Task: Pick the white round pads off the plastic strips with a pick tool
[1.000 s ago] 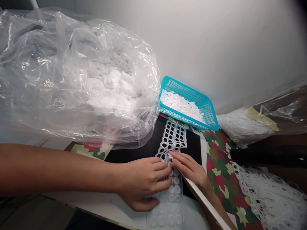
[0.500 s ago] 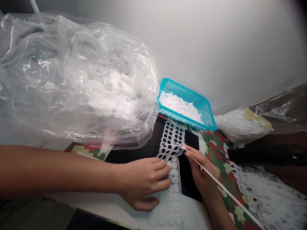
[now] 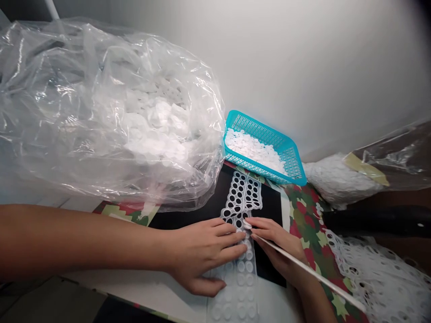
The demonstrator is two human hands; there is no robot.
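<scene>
1. Landmark: blue basket (image 3: 269, 172), loose white discs (image 3: 256, 150) inside.
2. Key relation: holed strip (image 3: 246, 188) lies on the person's side of the basket, far end just beside the basket wall. Long axis runs from the basket back toward the person, roughly in line with the studded sheet (image 3: 240, 280), which lies further from the basket. Can't tell if both are one piece.
3. Strip looks flat near the basket, bunched and skewed at the end away from it, right where the hands are.
4. Right hand (image 3: 278, 237) is the nearer one to the basket; it sits at that bunched end, on the strip's right edge. Left hand comes in across the left edge, slightly further from the basket.
5. Left hand (image 3: 205, 253): palm down, fingers spread, fingertips resting over the studded sheet; forearm nearly level, from the left.
6. Right hand: fingertips and thumb pinching a small white piece (image 3: 247, 224); forearm comes up from lower right, toward the basket.
7. White stick (image 3: 313, 269) slants from the right hand away from the basket; grip on it unclear.
</scene>
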